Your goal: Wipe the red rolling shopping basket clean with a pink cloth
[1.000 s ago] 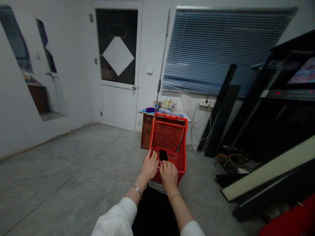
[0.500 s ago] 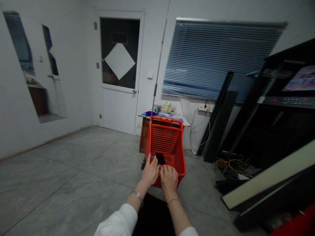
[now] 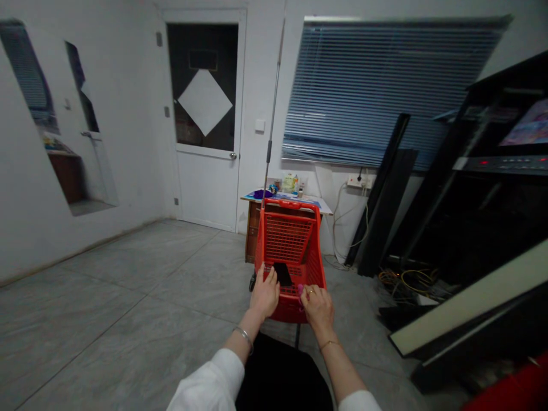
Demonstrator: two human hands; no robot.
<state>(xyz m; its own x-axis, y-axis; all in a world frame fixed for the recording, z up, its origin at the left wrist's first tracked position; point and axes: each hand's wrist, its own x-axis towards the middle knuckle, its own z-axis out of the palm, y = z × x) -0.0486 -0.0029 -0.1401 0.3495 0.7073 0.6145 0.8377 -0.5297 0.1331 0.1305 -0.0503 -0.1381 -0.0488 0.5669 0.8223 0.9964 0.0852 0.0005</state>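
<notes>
A red plastic shopping cart [image 3: 289, 240] stands on the grey tiled floor straight ahead of me. My left hand [image 3: 265, 294] rests on the near rim of the cart, fingers curled over it beside a dark phone [image 3: 282, 274] lying inside. My right hand [image 3: 317, 306] grips the same rim further right, with a ring on one finger. Both wrists carry thin bracelets, and white sleeves cover my forearms.
A small wooden table [image 3: 257, 220] with bottles and cloths stands behind the cart under blue blinds [image 3: 377, 91]. A white door [image 3: 208, 120] is at the back left. Dark boards [image 3: 385, 194], tangled cables [image 3: 402, 279] and a black cabinet [image 3: 492, 171] crowd the right side.
My right hand has slid to the right along the cart rim, away from my left hand. The view has shifted slightly and the cart sits a little further ahead.
</notes>
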